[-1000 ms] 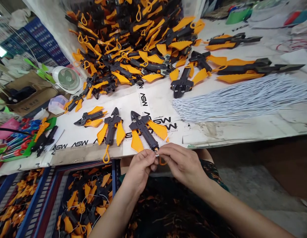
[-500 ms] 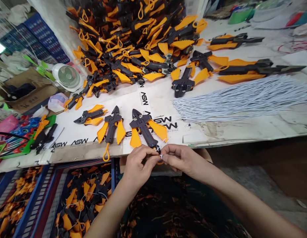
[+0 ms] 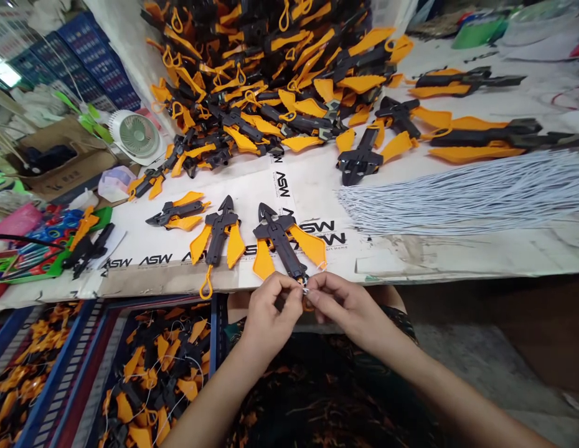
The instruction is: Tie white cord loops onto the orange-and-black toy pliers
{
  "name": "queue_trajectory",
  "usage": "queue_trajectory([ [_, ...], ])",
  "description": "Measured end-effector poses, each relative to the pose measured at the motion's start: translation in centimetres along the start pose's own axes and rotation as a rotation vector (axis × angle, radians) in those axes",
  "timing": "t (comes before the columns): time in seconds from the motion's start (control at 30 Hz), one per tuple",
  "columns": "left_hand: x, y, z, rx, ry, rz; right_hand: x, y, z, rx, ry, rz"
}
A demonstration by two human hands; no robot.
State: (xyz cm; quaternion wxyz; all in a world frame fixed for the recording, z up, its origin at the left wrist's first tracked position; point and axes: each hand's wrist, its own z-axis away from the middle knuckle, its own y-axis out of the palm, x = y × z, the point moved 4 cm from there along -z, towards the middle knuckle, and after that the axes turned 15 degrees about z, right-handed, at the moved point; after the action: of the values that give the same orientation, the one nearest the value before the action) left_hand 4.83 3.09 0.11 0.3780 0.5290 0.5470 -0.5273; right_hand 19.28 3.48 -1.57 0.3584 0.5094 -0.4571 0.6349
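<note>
Both my hands meet at the bottom end of a black-and-orange plastic plier-shaped tool [image 3: 280, 239] lying on a white ASW-printed sheet [image 3: 312, 227]. My left hand [image 3: 273, 311] and my right hand [image 3: 345, 305] pinch a thin white cord [image 3: 305, 286] at the tool's end. An orange loop [image 3: 309, 305] there is mostly hidden by my fingers. Two similar tools [image 3: 217, 233] [image 3: 177, 213] lie to the left of my hands. A large heap of such tools [image 3: 252, 81] lies farther away.
A bundle of white cords [image 3: 462, 193] lies on the table at right. A blue-framed crate of tools with cords [image 3: 159, 373] stands below the table's near edge at left. A small fan [image 3: 135, 137] and a cardboard box [image 3: 60, 155] stand beyond the table's left side.
The whole scene has shifted slightly right in view as my head moved. My hands have stayed together, with fingers still pinched at the tool's end.
</note>
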Motion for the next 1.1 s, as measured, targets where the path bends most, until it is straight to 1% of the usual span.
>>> queue_trajectory([
  [0.07, -0.6, -0.4, -0.2, 0.071, 0.196, -0.064, 0.1, 0.1, -0.2, 0.042, 0.039, -0.069],
  [0.13, -1.0, -0.7, -0.2, 0.15, 0.378, -0.17, 0.2, 0.1, -0.4, 0.072, 0.058, -0.09],
  [0.2, -1.3, -0.8, -0.1, 0.209, 0.475, -0.291, 0.3, 0.2, -0.4, 0.098, 0.064, -0.095],
  [0.23, -1.4, -0.9, -0.1, 0.215, 0.481, -0.332, 0.4, 0.2, -0.3, 0.105, 0.059, -0.091],
  [0.3, -1.4, -1.0, -0.1, 0.201, 0.418, -0.334, 0.4, 0.3, -0.2, 0.095, 0.027, -0.048],
  [0.4, -1.2, -1.0, 0.2, 0.174, 0.236, -0.216, 0.4, 0.3, -0.1, 0.026, -0.043, 0.095],
  [0.47, -0.7, -0.9, 0.5, 0.159, 0.117, -0.137, 0.2, 0.3, 0.1, -0.014, -0.06, 0.166],
  [0.57, 0.1, -1.0, 0.7, 0.12, -0.014, -0.044, 0.0, 0.1, 0.2, -0.043, -0.062, 0.223],
  [0.67, 0.8, -1.1, 0.6, 0.071, -0.121, 0.096, 0.1, -0.3, 0.2, -0.045, -0.075, 0.237],
  [0.77, 1.4, -0.9, 0.5, 0.072, -0.21, 0.259, 0.2, -0.6, 0.2, -0.028, -0.056, 0.217],
  [0.83, 1.5, -0.8, 0.5, 0.091, -0.229, 0.296, 0.0, -0.7, 0.2, -0.028, -0.03, 0.18],
  [0.87, 1.5, -0.9, 0.5, 0.096, -0.216, 0.279, -0.1, -0.7, 0.2, -0.033, -0.018, 0.155],
  [0.9, 1.3, -1.0, 0.5, 0.096, -0.173, 0.231, -0.2, -0.8, 0.1, -0.039, -0.011, 0.132],
  [0.93, 1.1, -1.1, 0.4, 0.096, -0.093, 0.155, -0.2, -0.8, 0.1, -0.046, -0.008, 0.113],
  [0.97, 0.6, -1.1, 0.3, 0.103, 0.018, 0.05, -0.3, -0.8, 0.1, -0.049, -0.009, 0.098],
  [1.07, -0.9, -0.8, 0.2, 0.134, 0.438, -0.354, -0.4, -0.6, 0.2, -0.032, -0.023, 0.07],
  [1.1, -1.3, -0.6, 0.2, 0.136, 0.549, -0.475, -0.4, -0.5, 0.2, -0.029, -0.03, 0.061],
])
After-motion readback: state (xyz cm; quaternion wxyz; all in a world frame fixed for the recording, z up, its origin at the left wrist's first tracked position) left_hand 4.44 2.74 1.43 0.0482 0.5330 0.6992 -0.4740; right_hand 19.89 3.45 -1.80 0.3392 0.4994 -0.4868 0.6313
